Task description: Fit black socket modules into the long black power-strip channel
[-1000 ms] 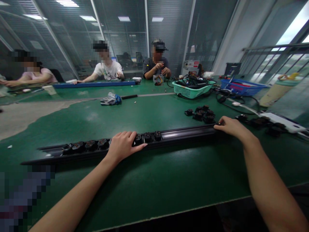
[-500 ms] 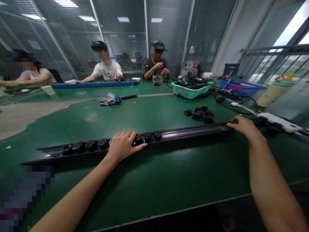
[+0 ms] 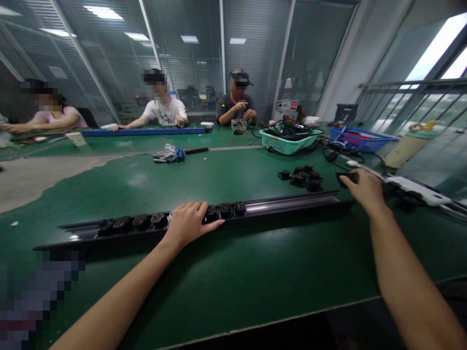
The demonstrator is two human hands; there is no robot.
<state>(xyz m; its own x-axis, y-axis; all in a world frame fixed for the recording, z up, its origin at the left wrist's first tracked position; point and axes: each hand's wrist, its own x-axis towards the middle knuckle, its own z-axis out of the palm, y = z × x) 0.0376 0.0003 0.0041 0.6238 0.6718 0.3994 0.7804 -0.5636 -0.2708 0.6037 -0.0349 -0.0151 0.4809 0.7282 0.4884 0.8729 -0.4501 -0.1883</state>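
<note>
A long black rail [image 3: 292, 203], open at the top like a channel, lies across the table in front of me. Several black socket modules [image 3: 140, 222] sit in a row along its left and middle parts; its right stretch shows a bare, shiny bottom. My left hand [image 3: 188, 223] is closed over the rail's middle, thumb along the near side, and hides some modules. Beyond the rail's right end, my right hand [image 3: 365, 188] pinches a small flat black piece [image 3: 342, 180], apart from the rail. Its far part is hidden by my fingers.
Loose black modules [image 3: 306, 177] lie behind the rail. A green basket [image 3: 288, 144] of cables, a blue basket [image 3: 361, 142], a white power strip [image 3: 419, 187] and a cream bottle [image 3: 410, 146] stand right. Gloves [image 3: 170, 154] lie farther back. Several people sit opposite.
My right hand has moved off the rail's right end, slightly away from me, with the small black piece in its fingers. My left hand stays on the rail.
</note>
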